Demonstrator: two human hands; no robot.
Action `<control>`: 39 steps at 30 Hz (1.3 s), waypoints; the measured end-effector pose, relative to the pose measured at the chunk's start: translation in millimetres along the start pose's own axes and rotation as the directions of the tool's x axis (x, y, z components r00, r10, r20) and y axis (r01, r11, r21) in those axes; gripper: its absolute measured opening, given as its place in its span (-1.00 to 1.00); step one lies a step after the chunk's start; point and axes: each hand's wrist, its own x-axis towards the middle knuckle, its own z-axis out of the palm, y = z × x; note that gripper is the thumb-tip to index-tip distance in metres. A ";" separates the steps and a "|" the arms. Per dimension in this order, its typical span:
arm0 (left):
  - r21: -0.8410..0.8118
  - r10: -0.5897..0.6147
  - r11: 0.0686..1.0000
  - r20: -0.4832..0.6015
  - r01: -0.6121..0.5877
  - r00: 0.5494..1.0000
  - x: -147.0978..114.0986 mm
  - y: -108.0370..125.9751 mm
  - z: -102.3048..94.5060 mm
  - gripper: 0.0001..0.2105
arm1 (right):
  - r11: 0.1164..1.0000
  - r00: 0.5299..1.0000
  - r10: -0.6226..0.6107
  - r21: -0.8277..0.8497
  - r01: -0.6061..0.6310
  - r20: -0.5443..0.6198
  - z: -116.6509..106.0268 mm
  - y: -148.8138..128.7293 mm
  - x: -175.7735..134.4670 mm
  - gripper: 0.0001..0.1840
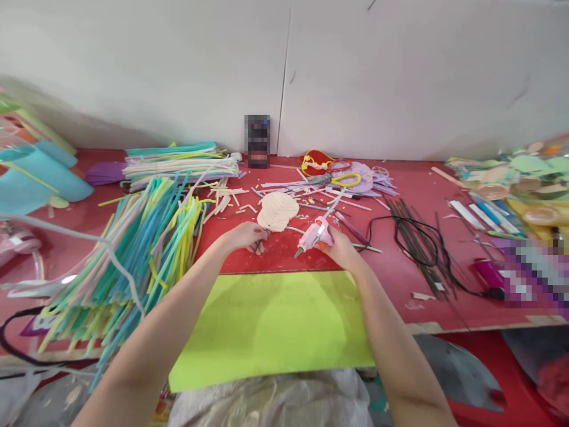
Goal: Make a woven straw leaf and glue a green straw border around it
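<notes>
A pink and white hot glue gun (313, 236) is in my right hand (336, 246), its nozzle tilted down to the left and a pale glue stick (334, 204) poking from the back. The fingers of my left hand (249, 237) are pinched together low over the red table (284, 249). Something small and dark shows at their tips, too small to name. Just beyond that hand lies a flat cream piece (278, 210) with rounded lobes and ribbed lines. A thin pale green stem (293, 229) lies between the cream piece and the glue gun.
Fuzzy coloured stems (146, 255) are heaped on the left. Yellow-handled scissors (335, 179) lie among lilac strips at the back. A dark phone-like object (258, 142) leans on the wall. Dark thin rods (418, 243) and a black cable (444, 270) lie right. A lime sheet (275, 326) covers the front.
</notes>
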 end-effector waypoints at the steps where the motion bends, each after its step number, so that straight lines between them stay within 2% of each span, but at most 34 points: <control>1: 0.086 -0.002 0.996 -0.010 0.003 1.000 0.3 1.8 -4.5 -0.79 | 0.999 1.000 0.005 -0.047 -0.004 0.007 0.4 1.3 0.6 -0.60; 3: 0.283 0.022 0.959 -0.072 0.000 0.997 2.9 5.8 -14.9 -0.68 | 0.993 1.000 0.013 -0.116 -0.012 0.006 0.9 2.9 1.4 -0.63; 5: 0.384 0.072 0.923 -0.161 -0.004 0.984 10.1 8.3 -25.3 -0.66 | 0.992 1.000 0.004 -0.126 -0.004 0.005 0.6 2.9 1.3 -0.68; 6: 0.408 0.099 0.913 -0.225 0.002 0.969 15.4 8.5 -29.9 -0.68 | 0.993 1.000 -0.003 -0.115 0.004 0.007 0.1 2.4 1.0 -0.70; 8: 0.448 0.155 0.893 -0.381 0.035 0.911 28.7 6.8 -37.4 -0.72 | 0.995 1.000 -0.013 -0.094 0.015 0.018 -1.5 1.0 0.0 -0.71; 9: 0.436 0.158 0.899 -0.414 0.043 0.897 36.0 5.2 -40.2 -0.71 | 0.996 1.000 -0.013 -0.092 0.015 0.026 -2.5 0.3 -0.6 -0.70; 13: 0.387 0.165 0.922 -0.357 -0.015 0.919 62.9 -2.9 -43.8 -0.67 | 0.988 0.998 0.004 -0.155 0.005 0.062 -4.8 -2.0 -2.2 -0.65; 17: 0.279 0.196 0.955 -0.346 -0.099 0.918 79.4 -8.6 -38.7 -0.72 | 0.975 0.993 0.009 -0.220 0.016 0.115 -4.0 -3.7 -2.5 -0.54; 23: -0.047 0.161 0.980 -0.370 -0.192 0.915 80.7 -8.0 -31.2 -0.79 | 0.969 0.993 0.003 -0.247 0.026 0.116 -11.2 -2.8 -4.4 -0.46; 25: -0.195 0.141 0.956 -0.345 -0.217 0.928 76.6 -4.9 -30.1 -0.83 | 0.968 0.991 0.006 -0.248 0.028 0.134 -16.2 -2.3 -4.9 -0.51; 28: -0.404 0.119 0.890 -0.240 -0.211 0.963 70.9 -0.8 -28.9 -0.91 | 0.974 0.983 -0.022 -0.216 0.062 0.183 -20.2 -3.9 -4.7 -0.61; 33: -0.598 0.087 0.791 -0.095 -0.127 0.992 69.5 -3.5 -27.7 -0.87 | 0.991 0.975 -0.042 -0.111 0.068 0.218 -11.8 -9.2 -1.1 -0.76; 37: -0.669 0.080 0.739 -0.035 -0.083 0.996 73.0 -10.8 -27.1 -0.82 | 0.999 0.993 -0.029 0.029 0.026 0.118 -4.5 -13.5 3.3 -0.61; 39: -0.684 0.072 0.726 -0.024 -0.069 0.997 75.2 -13.1 -27.3 -0.81 | 0.999 0.998 -0.013 0.031 0.011 0.065 -3.5 -18.1 4.8 -0.55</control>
